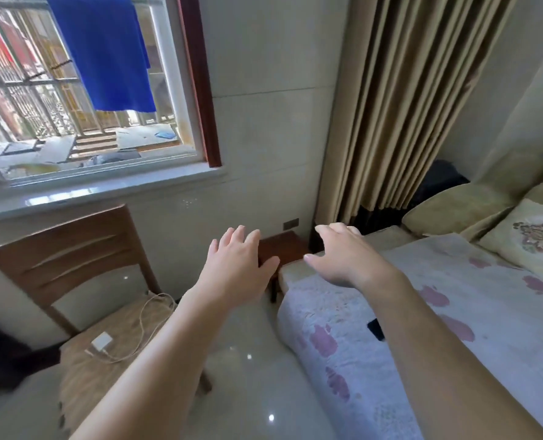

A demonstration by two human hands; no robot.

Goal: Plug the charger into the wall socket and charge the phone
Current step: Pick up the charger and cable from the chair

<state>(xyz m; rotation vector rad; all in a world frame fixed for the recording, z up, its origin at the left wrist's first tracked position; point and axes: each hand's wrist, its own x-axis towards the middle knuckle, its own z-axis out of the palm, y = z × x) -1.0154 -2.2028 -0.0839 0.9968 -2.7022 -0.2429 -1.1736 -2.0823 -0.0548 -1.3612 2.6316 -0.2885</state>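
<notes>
A white charger block lies on the cushioned seat of a wooden chair at the lower left, its white cable looped beside it. A dark phone lies on the bed, mostly hidden behind my right forearm. A dark wall socket sits low on the tiled wall above a small wooden table. My left hand and my right hand are both stretched forward in the air with fingers spread, holding nothing.
A bed with a flowered cover and pillows fills the right side. A small wooden table stands between chair and bed under the socket. Beige curtains hang behind; a window with a blue towel is at the upper left. Glossy floor lies between.
</notes>
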